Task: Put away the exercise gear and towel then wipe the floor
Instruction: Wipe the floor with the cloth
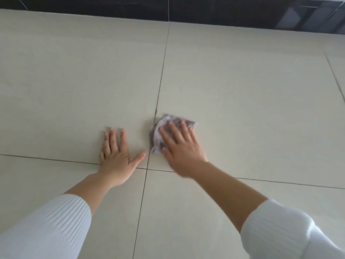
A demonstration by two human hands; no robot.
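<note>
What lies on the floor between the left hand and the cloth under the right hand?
In the head view, only bare floor with one dark grout line separates the left hand from the cloth; nothing else lies there.

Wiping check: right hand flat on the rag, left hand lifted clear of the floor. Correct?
Not quite. The left hand is not lifted: in the head view it lies flat, fingers spread, on the tiled floor. The rest holds: the right hand is flat on the rag.
</note>
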